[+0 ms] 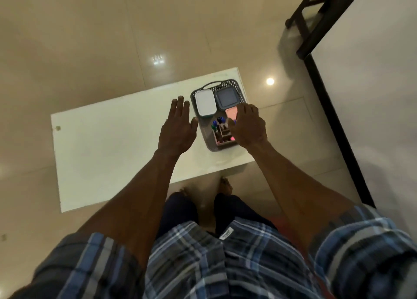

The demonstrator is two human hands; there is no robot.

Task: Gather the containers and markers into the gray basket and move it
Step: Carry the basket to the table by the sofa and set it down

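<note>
the fingers [180, 106] of the left hand [177, 127] are stretching out flat and together, holding nothing, just beside the gray basket [204, 136]. the right hand [247, 127] is lying over the basket's right side, its grip unclear. the basket is sitting on the white table [108, 145], holding a white container [205, 102], a gray container [226, 98], a pink container [231, 113] and markers [217, 122].

Both bare arms reach forward: left hand [177, 127] flat, fingers spread; right hand [247, 125] palm-down, fingers curled.
</note>
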